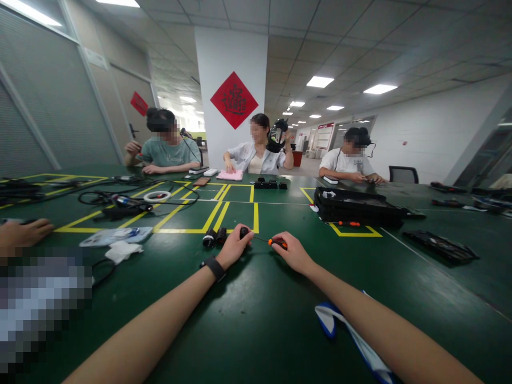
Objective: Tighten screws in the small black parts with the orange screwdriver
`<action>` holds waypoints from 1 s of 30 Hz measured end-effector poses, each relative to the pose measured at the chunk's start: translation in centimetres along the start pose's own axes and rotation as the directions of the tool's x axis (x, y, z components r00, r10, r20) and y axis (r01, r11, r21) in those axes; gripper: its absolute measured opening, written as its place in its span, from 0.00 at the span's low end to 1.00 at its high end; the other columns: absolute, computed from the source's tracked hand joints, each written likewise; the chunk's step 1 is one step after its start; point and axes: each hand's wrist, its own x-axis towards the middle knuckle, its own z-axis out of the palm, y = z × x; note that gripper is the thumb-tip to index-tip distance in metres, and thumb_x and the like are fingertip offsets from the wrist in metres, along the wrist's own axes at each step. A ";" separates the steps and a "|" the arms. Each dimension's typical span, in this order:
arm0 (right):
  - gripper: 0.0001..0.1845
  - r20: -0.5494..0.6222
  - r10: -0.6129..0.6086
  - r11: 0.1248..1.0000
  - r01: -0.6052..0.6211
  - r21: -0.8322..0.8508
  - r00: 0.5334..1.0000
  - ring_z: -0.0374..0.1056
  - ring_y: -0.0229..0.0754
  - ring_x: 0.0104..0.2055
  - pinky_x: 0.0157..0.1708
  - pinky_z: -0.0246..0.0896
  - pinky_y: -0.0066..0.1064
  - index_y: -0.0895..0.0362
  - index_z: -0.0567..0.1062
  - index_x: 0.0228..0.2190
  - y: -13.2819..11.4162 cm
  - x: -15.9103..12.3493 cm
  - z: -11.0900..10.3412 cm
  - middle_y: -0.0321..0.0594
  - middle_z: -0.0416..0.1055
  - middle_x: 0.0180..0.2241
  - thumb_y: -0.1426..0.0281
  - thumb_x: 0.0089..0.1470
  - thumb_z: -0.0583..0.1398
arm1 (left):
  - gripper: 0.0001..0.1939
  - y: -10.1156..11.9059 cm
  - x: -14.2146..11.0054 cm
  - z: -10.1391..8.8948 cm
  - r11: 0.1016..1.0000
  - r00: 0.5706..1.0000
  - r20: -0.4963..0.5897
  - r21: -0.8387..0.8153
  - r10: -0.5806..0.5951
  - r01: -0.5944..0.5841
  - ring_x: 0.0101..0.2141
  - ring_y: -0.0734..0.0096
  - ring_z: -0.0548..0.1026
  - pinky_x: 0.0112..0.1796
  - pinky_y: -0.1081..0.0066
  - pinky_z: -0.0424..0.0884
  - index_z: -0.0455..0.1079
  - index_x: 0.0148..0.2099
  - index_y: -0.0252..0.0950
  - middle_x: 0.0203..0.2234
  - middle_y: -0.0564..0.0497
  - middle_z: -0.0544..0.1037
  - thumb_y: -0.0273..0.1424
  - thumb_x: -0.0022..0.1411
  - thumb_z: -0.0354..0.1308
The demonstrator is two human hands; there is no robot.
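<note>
My right hand (294,252) is closed around the orange and black handle of a screwdriver (277,243), whose thin shaft points left. In my left hand (234,246) is a small black cylindrical part (244,232), gripped between thumb and fingers. The screwdriver's tip reaches toward that part; whether it touches cannot be made out. Just left of my left hand, two more black cylindrical parts (208,238) stand side by side on the green table (256,320). A dark band circles my left wrist.
Black trays (356,205) are stacked to the right, with a flat black piece (440,246) beyond. Cables (116,200) and a plastic bag (116,236) lie left. A blue-white strip (352,330) sits under my right forearm. Several people sit around; another person's hand (28,233) rests at left.
</note>
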 end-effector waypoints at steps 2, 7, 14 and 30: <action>0.11 0.002 0.021 1.000 -0.021 -0.009 1.000 0.62 0.38 0.39 0.42 0.56 0.32 0.58 0.71 0.36 0.1 0.2 0.1 0.42 0.67 0.36 0.68 0.54 0.52 | 0.15 -0.1 0.1 0.0 1.000 1.000 -0.004 0.006 0.004 -0.004 0.24 0.74 0.69 0.27 0.74 0.62 0.63 0.37 0.36 0.21 0.55 0.70 0.43 0.55 0.49; 0.09 0.036 -0.028 0.999 0.029 -0.027 0.999 0.61 0.39 0.38 0.42 0.55 0.33 0.58 0.72 0.30 0.1 0.2 0.0 0.40 0.67 0.33 0.69 0.53 0.53 | 0.15 0.0 0.1 0.0 1.000 1.000 -0.016 0.001 -0.013 0.013 0.24 0.73 0.70 0.28 0.74 0.62 0.63 0.37 0.36 0.22 0.55 0.70 0.42 0.54 0.50; 0.09 -0.005 0.001 1.000 -0.001 0.023 1.000 0.62 0.37 0.36 0.38 0.57 0.30 0.58 0.70 0.33 0.3 0.0 0.1 0.38 0.66 0.34 0.68 0.46 0.59 | 0.16 0.4 -0.2 -0.1 1.000 0.999 0.016 -0.004 0.028 -0.028 0.24 0.73 0.70 0.29 0.72 0.64 0.63 0.37 0.36 0.23 0.55 0.70 0.43 0.53 0.51; 0.08 0.022 0.029 0.999 -0.029 0.018 0.999 0.61 0.39 0.37 0.39 0.56 0.32 0.57 0.69 0.33 0.2 0.0 -0.1 0.38 0.66 0.34 0.69 0.46 0.59 | 0.15 0.4 -0.1 -0.1 1.000 1.000 -0.001 0.019 -0.003 0.003 0.25 0.72 0.70 0.29 0.73 0.63 0.63 0.37 0.36 0.22 0.55 0.71 0.43 0.54 0.50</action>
